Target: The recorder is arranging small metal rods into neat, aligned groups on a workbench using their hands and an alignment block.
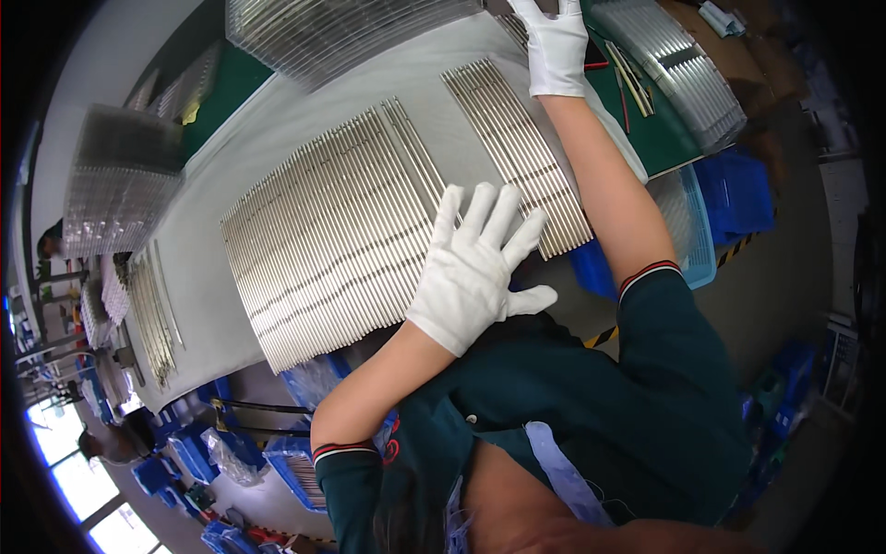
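White gloves cover both of my hands. My left hand [471,268] is open, its fingers spread over the near right part of a wide row of thin silver rods [323,240]. Its fingertips reach across a few separate rods [413,148] beside that row. To the right lies a narrower group of the same rods [517,152]. My right hand [557,51] is stretched to the far edge of the view, beside some rods [513,30] there. Its visible fingers are apart; the tips are cut off by the picture's edge, and nothing shows in them.
Clear plastic trays are stacked at the far side [341,32], the left [120,185] and the far right [674,69]. Pens or thin tools [632,83] lie on a green mat. More rods [152,314] rest at the left. Blue bins [734,189] stand beside the table.
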### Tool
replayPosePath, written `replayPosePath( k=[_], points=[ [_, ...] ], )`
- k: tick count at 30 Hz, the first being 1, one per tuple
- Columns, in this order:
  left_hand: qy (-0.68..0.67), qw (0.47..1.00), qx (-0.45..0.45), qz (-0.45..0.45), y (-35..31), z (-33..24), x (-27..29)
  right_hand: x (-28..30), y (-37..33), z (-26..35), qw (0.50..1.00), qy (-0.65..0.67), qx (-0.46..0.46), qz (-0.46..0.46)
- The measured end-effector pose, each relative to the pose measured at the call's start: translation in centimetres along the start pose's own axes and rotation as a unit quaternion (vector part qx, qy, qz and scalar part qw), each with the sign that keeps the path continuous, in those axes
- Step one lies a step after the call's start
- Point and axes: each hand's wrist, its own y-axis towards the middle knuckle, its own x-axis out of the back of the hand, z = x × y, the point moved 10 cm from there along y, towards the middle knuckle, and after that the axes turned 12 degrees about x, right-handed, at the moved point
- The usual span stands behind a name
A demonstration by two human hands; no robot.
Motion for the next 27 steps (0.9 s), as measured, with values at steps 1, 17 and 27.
replayPosePath(
  k=[1, 17, 27],
  points=[
    [-0.025, 0.999, -0.029, -0.022, 0.8, -1.0, -0.5, 0.5, 0.5, 0.3, 0.998, 0.045, 0.037, -0.016],
    [-0.037, 0.998, 0.024, 0.037, 0.5, 0.5, -3.1, 0.9, 0.5, 0.9, 0.997, 0.078, -0.007, -0.026],
    [-0.013, 0.992, 0.114, -0.057, -6.7, 5.2, 0.7, -0.9, -0.7, 0.0, 0.991, -0.093, 0.065, 0.07]
  ],
)
